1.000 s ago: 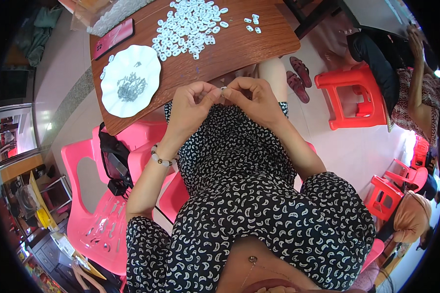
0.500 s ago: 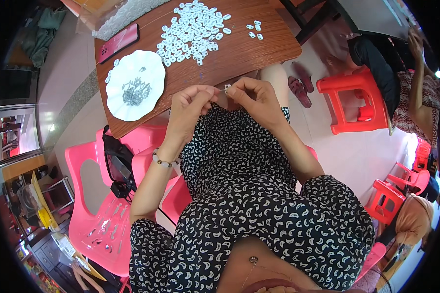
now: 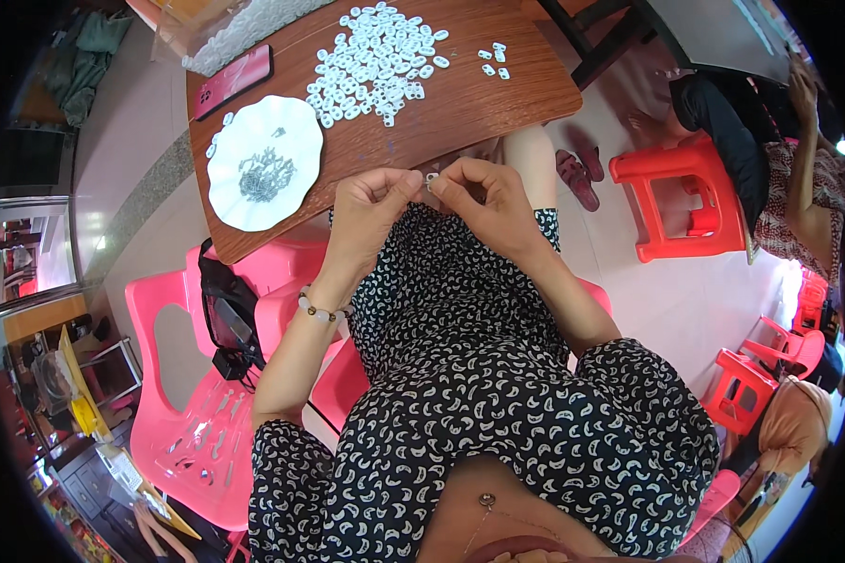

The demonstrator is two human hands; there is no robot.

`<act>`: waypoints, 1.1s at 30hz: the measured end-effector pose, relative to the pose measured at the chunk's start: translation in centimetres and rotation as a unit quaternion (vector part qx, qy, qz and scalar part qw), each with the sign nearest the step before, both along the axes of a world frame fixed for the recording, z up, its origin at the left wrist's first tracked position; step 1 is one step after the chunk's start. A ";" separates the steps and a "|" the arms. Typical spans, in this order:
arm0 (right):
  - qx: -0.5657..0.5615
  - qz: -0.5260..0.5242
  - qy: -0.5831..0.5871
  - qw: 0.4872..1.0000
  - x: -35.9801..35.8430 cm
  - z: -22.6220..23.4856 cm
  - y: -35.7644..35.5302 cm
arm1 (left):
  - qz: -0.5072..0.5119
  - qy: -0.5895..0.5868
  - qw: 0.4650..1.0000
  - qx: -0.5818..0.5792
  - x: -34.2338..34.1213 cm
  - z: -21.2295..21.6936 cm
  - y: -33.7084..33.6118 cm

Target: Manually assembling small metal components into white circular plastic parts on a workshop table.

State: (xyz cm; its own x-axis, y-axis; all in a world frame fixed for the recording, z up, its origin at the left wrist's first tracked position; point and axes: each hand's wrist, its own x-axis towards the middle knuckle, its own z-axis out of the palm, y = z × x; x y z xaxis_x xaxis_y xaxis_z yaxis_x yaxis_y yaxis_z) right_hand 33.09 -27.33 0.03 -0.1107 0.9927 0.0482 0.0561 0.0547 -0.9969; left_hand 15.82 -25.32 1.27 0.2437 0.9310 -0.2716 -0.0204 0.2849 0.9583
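Note:
My left hand point(image 3: 374, 208) and my right hand point(image 3: 490, 205) meet just beyond the table's near edge, above my lap. Between thumb and index finger, my right hand pinches a small white plastic piece point(image 3: 432, 180). The left fingertips are pinched right beside that piece; whatever they hold is too small to make out. On the table lies a heap of white oval two-holed pieces point(image 3: 371, 66). A white scalloped plate point(image 3: 230, 195), left of the heap, carries many tiny grey metal parts point(image 3: 268, 174).
The brown wooden table point(image 3: 498, 108) also bears a pink phone point(image 3: 235, 83) and several white pieces point(image 3: 494, 60) set apart at the right. A pink chair point(image 3: 183, 450) with a black bag point(image 3: 230, 305) stands at my left. Right: a red stool point(image 3: 676, 199), sandals point(image 3: 577, 178) and another person point(image 3: 803, 178).
Both hands have shifted slightly down, and their fingertips are closer together. A thin metal bit seen between them earlier no longer shows clearly.

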 end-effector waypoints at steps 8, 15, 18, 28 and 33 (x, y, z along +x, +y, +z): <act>0.013 -0.016 -0.007 1.000 0.0 -0.4 -0.3 | -0.002 -0.046 0.999 -0.024 0.6 -0.9 -0.4; -0.014 -0.002 -0.023 1.000 0.6 -0.1 -0.3 | 0.011 -0.073 0.995 -0.072 1.0 -0.8 -0.4; -0.010 -0.022 -0.013 1.000 0.5 0.0 -0.2 | 0.024 -0.096 0.991 -0.092 1.1 -0.7 -0.4; -0.002 -0.067 0.023 0.997 0.2 -0.3 -0.3 | 0.039 -0.070 0.994 -0.073 0.2 -0.4 0.4; 0.000 -0.066 0.003 0.998 0.6 -0.7 -0.4 | 0.041 0.007 0.999 0.002 0.0 -0.2 1.4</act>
